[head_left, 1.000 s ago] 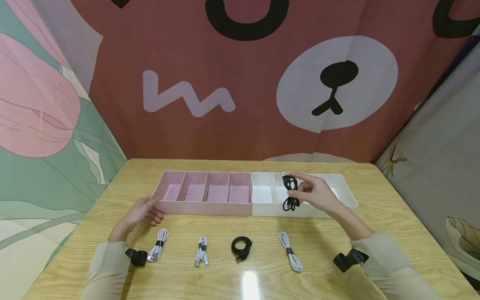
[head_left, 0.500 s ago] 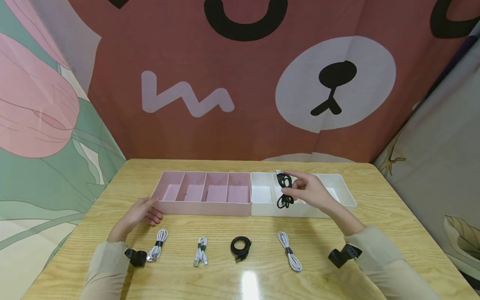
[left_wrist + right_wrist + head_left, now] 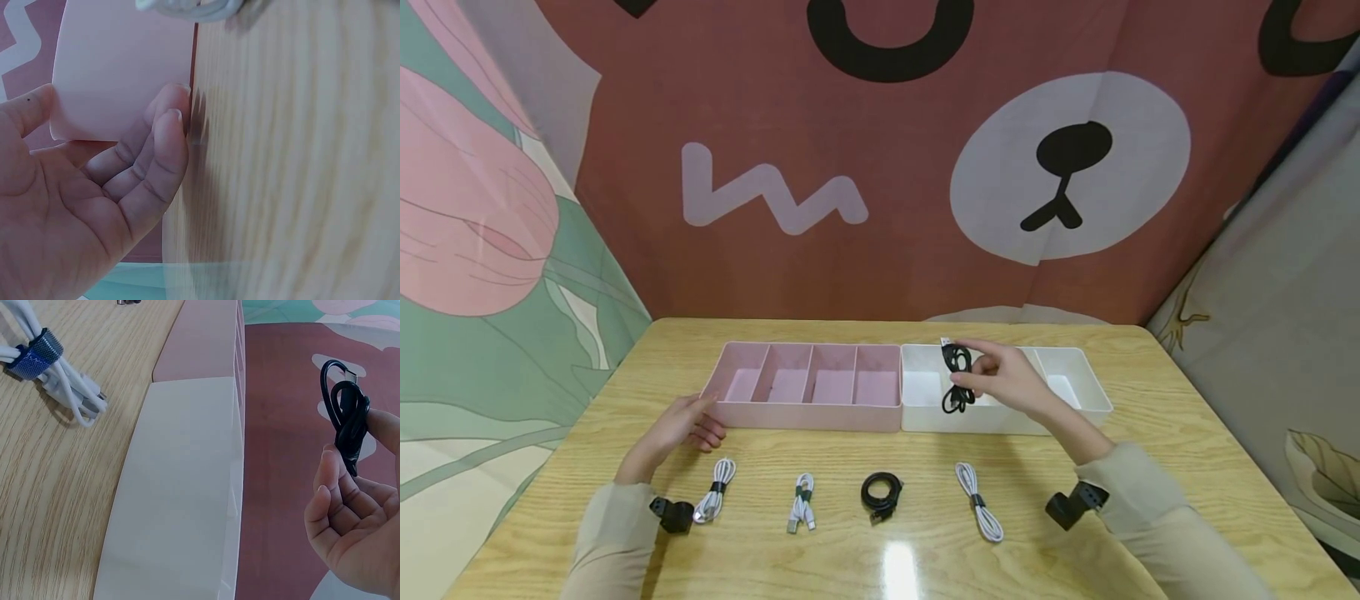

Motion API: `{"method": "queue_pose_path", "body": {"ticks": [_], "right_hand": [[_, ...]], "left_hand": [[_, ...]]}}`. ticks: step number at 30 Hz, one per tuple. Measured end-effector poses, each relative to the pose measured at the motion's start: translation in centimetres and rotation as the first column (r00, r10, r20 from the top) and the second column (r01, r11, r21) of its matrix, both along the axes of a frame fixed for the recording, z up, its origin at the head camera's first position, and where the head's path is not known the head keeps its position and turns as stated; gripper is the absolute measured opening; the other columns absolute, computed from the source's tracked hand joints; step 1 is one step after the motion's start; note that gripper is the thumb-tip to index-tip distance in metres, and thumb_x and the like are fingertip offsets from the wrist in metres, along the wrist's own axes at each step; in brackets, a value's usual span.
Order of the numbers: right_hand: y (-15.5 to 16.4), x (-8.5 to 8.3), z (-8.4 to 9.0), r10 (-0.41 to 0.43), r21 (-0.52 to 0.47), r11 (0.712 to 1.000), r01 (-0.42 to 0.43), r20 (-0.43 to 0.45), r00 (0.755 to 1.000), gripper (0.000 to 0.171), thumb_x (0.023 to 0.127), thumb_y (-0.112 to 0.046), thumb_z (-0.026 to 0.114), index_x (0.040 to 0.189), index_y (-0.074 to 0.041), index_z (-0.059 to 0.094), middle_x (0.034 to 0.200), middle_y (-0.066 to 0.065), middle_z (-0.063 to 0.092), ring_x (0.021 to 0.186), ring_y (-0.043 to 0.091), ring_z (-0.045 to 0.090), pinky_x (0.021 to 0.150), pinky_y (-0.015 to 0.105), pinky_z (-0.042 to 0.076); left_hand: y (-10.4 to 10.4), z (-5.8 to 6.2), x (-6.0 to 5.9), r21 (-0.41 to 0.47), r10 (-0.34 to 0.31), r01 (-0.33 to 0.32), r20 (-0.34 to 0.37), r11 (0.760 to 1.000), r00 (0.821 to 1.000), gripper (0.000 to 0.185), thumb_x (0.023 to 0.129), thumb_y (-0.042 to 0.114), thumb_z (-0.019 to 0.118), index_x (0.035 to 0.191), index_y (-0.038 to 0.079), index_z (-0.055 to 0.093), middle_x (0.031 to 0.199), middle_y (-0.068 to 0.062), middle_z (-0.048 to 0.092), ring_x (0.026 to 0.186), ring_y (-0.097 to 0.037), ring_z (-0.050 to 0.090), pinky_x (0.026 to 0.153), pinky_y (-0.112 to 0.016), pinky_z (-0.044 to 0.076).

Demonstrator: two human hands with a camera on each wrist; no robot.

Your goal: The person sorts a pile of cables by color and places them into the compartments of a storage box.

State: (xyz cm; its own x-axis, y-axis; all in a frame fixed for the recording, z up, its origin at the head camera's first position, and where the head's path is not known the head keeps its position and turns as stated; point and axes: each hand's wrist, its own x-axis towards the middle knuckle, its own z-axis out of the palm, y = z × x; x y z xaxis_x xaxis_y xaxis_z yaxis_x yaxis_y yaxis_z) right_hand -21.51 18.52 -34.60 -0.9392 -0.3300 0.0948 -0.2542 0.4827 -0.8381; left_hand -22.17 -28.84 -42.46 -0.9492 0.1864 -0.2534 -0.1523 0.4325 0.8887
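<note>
Over the white divided box (image 3: 1000, 422), my right hand (image 3: 1009, 379) pinches a bundled black USB cable (image 3: 957, 360) between thumb and fingers. The cable hangs upright above the box's left compartments, its metal plug at the top. In the right wrist view the same black cable (image 3: 351, 415) shows its coiled loops, raised beyond the white wall. My left hand (image 3: 681, 429) rests against the near left corner of the pink divided box (image 3: 820, 417). Its thumb touches the box's edge in the left wrist view, and the other fingers (image 3: 153, 165) bend loosely by the front wall.
In front of the boxes lie a white cable (image 3: 715, 490) at left, a short white USB cable (image 3: 802, 502), a coiled black cable (image 3: 882, 496) and a white cable (image 3: 980, 502) at right. Both boxes stand end to end on the wooden table (image 3: 745, 567), a printed cloth behind.
My right hand has moved left with the black cable, over the white box's left compartments. The left hand stays at the pink box's corner.
</note>
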Motion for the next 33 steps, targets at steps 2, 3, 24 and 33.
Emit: {"method": "queue_pose_path", "body": {"ticks": [2,3,24,33], "right_hand": [[-0.1,-0.1,-0.1,0.002,-0.002,1.0,-0.002,0.0,1.0,0.059,0.082,-0.024,0.069,0.133,-0.008,0.045,0.063,0.007,0.056,0.059,0.034,0.052,0.047,0.026,0.034],[-0.2,-0.1,-0.1,0.004,-0.004,1.0,-0.004,0.0,1.0,0.06,0.082,-0.024,0.069,0.134,-0.008,0.044,0.063,0.007,0.057,0.059,0.034,0.052,0.047,0.026,0.034],[-1.6,-1.0,-0.3,0.011,0.031,0.999,-0.011,-0.023,1.0,0.059,0.082,-0.027,0.068,0.133,-0.007,0.046,0.06,0.003,0.057,0.061,0.039,0.052,0.047,0.025,0.028],[-2.0,-1.4,-0.3,0.0,0.028,1.0,0.001,-0.02,1.0,0.059,0.082,-0.025,0.069,0.133,-0.006,0.045,0.06,0.007,0.057,0.059,0.035,0.054,0.048,0.026,0.031]], "left_hand": [[0.0,0.0,0.0,0.002,0.001,-0.001,-0.002,1.0,1.0,0.06,0.099,0.041,0.028,0.116,-0.016,0.036,0.077,-0.012,0.063,0.065,-0.02,0.061,0.06,-0.034,0.053],[0.0,0.0,0.0,0.004,0.002,-0.002,-0.001,1.0,1.0,0.06,0.099,0.041,0.028,0.115,-0.016,0.037,0.077,-0.012,0.063,0.065,-0.02,0.061,0.06,-0.034,0.053],[0.0,-0.1,0.0,-0.009,0.004,-0.004,-0.008,1.0,1.0,0.062,0.098,0.044,0.028,0.116,-0.015,0.037,0.078,-0.012,0.063,0.066,-0.021,0.061,0.06,-0.035,0.053],[0.2,0.1,0.1,-0.008,0.004,-0.004,-0.013,1.0,1.0,0.063,0.098,0.043,0.028,0.116,-0.016,0.037,0.078,-0.013,0.063,0.066,-0.021,0.061,0.06,-0.035,0.053]]}}
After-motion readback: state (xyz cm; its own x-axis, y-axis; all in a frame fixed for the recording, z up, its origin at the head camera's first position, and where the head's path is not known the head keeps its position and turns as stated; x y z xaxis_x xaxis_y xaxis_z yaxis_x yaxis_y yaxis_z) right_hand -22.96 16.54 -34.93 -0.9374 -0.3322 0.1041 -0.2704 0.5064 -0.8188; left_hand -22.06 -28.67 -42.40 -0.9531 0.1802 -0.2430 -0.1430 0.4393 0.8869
